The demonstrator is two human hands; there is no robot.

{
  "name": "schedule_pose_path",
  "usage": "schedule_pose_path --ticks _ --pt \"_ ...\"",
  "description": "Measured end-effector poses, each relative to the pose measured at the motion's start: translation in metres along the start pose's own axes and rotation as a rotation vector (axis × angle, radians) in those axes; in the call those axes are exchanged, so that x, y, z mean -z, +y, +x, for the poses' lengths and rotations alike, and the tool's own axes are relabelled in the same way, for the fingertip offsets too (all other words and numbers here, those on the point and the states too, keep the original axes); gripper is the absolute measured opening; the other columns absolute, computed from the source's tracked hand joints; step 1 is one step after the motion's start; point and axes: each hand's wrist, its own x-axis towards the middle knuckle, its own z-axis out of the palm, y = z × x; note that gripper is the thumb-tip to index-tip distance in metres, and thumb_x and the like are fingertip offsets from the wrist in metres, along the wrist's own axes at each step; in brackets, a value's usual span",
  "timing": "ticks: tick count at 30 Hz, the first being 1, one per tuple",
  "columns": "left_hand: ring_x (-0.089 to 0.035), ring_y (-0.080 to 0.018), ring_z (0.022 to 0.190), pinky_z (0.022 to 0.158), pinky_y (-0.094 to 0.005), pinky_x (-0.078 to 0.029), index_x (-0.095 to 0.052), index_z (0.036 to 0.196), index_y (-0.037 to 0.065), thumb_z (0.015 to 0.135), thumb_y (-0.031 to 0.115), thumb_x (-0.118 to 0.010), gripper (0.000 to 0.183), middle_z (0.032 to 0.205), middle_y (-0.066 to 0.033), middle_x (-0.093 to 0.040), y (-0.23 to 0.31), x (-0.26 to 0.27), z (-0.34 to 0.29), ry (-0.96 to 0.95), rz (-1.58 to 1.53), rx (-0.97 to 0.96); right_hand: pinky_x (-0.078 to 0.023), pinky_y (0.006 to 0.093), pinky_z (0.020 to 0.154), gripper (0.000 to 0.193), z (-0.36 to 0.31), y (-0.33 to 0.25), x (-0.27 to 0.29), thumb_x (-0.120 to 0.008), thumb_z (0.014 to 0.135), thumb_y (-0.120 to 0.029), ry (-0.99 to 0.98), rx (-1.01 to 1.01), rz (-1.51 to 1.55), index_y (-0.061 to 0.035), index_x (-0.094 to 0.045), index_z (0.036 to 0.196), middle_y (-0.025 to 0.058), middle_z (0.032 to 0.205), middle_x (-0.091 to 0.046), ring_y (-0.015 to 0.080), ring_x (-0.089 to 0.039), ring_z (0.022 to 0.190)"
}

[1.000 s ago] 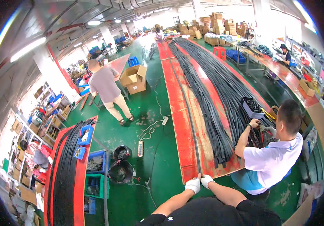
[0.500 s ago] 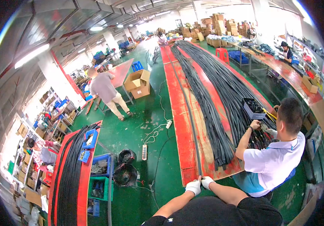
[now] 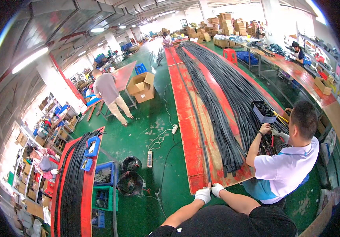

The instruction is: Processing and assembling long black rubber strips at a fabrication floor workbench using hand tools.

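Note:
At the near end of the long red table [image 3: 189,158], both my hands wear white gloves with bare fingertips. My left hand [image 3: 203,195] is closed around the near end of a long dark strip [image 3: 202,152], which runs along the table to its far end. Close beside it, my right hand [image 3: 217,190] has its fingers curled at the table edge by the same strip end; what they grip is too small to make out. To the right lie a flat bundle of black strips [image 3: 213,130] and a wider black bundle [image 3: 233,94].
On my right a co-worker [image 3: 286,154] works over dark parts beside a grey bin [image 3: 263,112]. At left stand a second red table [image 3: 87,201] with black strands, blue crates [image 3: 106,173] and black buckets [image 3: 131,182]. A power strip [image 3: 149,158] and cords cross the green floor.
My hands stay at the strip's near end, almost unmoved. The whole view has shifted slightly. The co-worker's hands have moved a little, and a red-handled tool shows near them.

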Motion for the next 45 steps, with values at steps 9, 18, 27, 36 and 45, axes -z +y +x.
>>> schedule_pose_path --ticks 9,18,27,36,45 --pt "-0.072 -0.042 0.106 0.091 -0.0512 -0.057 -0.033 0.164 0.011 0.091 0.02 -0.06 0.078 0.123 -0.0247 -0.069 0.001 0.002 -0.001 0.029 -0.018 0.001 -0.053 0.0422 0.103 0.046 0.01 0.008 -0.002 -0.06 0.099 -0.029 0.01 0.013 0.014 0.0019 -0.07 0.132 0.0252 0.126 -0.073 0.0374 -0.07 0.119" --pt "-0.072 -0.042 0.107 0.091 -0.051 -0.057 -0.032 0.164 0.01 0.091 0.019 -0.061 0.079 0.126 -0.0255 -0.068 0.0 0.005 -0.003 0.014 -0.007 0.013 -0.053 0.0411 0.104 0.048 0.018 0.011 -0.006 -0.061 0.098 -0.029 -0.015 0.032 0.003 0.0024 -0.068 0.134 0.0247 0.13 -0.072 0.0364 -0.069 0.122" --pt "-0.071 -0.0402 0.109 0.093 -0.0491 -0.057 -0.036 0.161 0.01 0.093 0.023 -0.062 0.074 0.126 -0.0225 -0.069 0.002 0.013 -0.01 0.024 0.005 0.026 -0.053 0.0413 0.104 0.047 0.014 0.003 -0.005 -0.06 0.099 -0.03 -0.045 0.021 -0.006 0.0016 -0.068 0.134 0.025 0.129 -0.072 0.037 -0.069 0.122" --pt "-0.071 -0.0414 0.109 0.092 -0.05 -0.057 -0.036 0.161 0.009 0.096 0.016 -0.049 0.066 0.125 -0.0243 -0.069 0.004 0.01 -0.007 0.036 0.003 0.016 -0.053 0.0422 0.104 0.049 0.017 0.008 -0.001 -0.059 0.099 -0.032 -0.046 0.03 -0.05 0.002 -0.069 0.132 0.0268 0.129 -0.071 0.0387 -0.069 0.122" --pt "-0.072 -0.0417 0.106 0.09 -0.0495 -0.058 -0.038 0.159 0.009 0.096 0.018 -0.051 0.065 0.119 -0.0232 -0.071 0.006 0.012 -0.008 0.041 -0.001 0.013 -0.053 0.0416 0.104 0.051 0.013 0.006 0.0 -0.059 0.098 -0.032 -0.055 -0.007 0.007 0.0024 -0.068 0.134 0.0269 0.13 -0.071 0.0381 -0.068 0.123"
